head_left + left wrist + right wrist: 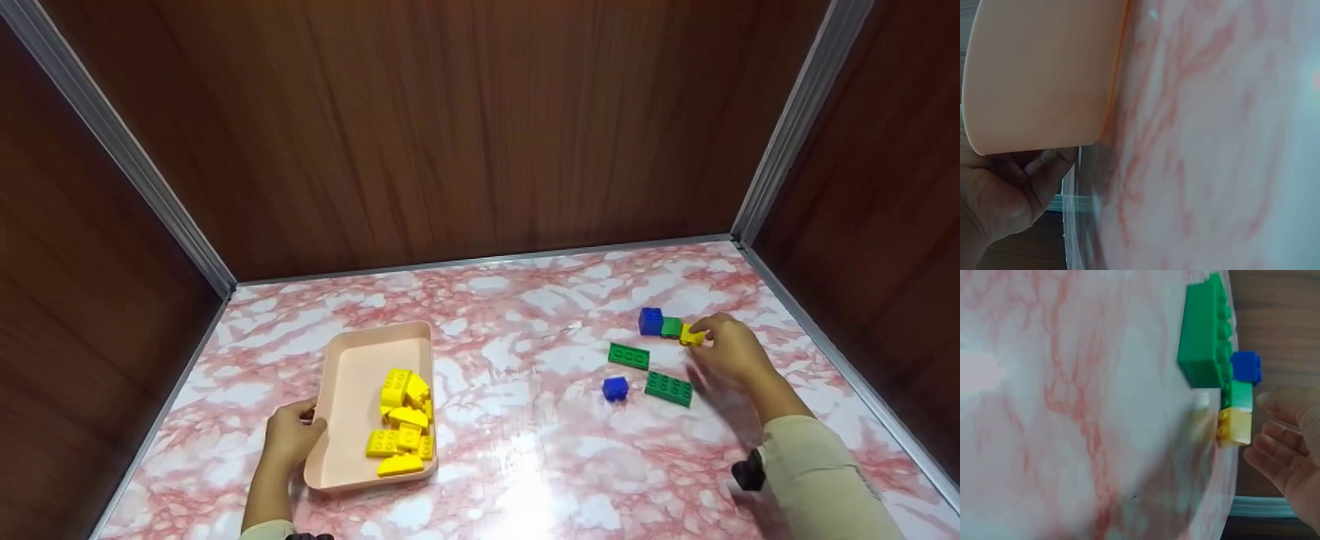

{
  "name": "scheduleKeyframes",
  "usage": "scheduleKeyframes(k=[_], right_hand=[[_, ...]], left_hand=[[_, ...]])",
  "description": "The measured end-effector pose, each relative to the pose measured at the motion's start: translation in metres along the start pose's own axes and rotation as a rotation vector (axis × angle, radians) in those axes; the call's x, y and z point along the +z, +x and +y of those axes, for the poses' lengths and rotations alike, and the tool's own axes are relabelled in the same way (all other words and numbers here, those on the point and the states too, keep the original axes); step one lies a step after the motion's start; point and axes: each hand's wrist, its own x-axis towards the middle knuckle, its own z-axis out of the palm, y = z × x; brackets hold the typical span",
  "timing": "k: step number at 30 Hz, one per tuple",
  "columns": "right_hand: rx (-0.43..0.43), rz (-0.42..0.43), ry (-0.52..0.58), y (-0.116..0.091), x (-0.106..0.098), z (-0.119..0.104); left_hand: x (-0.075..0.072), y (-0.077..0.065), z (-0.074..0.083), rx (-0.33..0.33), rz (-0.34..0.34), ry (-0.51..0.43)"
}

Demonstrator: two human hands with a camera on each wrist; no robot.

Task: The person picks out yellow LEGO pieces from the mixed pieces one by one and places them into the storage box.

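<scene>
A peach tray stands at the left with several yellow bricks along its right side. My left hand grips the tray's left wall, thumb over the rim; in the left wrist view the left hand has its fingers curled under the tray. At the right, my right hand reaches to a small yellow brick, fingertips right at it in the head view. In the right wrist view, the right hand has its fingers loosely extended beside the yellow brick, with a gap showing.
Left of that yellow brick, a small green brick and a blue brick stand in a row. Nearer lie a flat green brick, another green brick and a blue brick. Wooden panels enclose the marbled table.
</scene>
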Motion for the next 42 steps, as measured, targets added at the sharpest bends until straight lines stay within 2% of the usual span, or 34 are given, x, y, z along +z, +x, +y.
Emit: scheduleKeyframes(k=[6,9,17,22,34,40,42], right_hand=[[0.062,0.001,0.023,0.011,0.002,0.007],[0.104,-0.027,0.05,0.016,0.005,0.009],[0.155,-0.103,0.076,0.019,0.014,0.015],[0.204,-0.129,0.092,0.018,0.016,0.015],[0.171,-0.065,0.001,0.015,0.017,0.01],[0.15,-0.05,-0.015,0.012,0.011,0.003],[0.117,-0.032,-0.034,0.011,0.008,0.0]], left_hand=[[-0.001,0.001,-0.003,-0.015,0.001,-0.069],[-0.001,0.001,-0.004,-0.015,-0.007,-0.093],[0.0,0.001,-0.005,-0.036,-0.03,-0.093],[0.001,0.002,-0.004,-0.029,-0.018,-0.116],[0.0,0.002,-0.003,-0.01,0.011,-0.084],[0.0,0.002,-0.003,0.0,0.009,-0.069],[-0.001,0.002,-0.003,-0.018,-0.006,-0.077]])
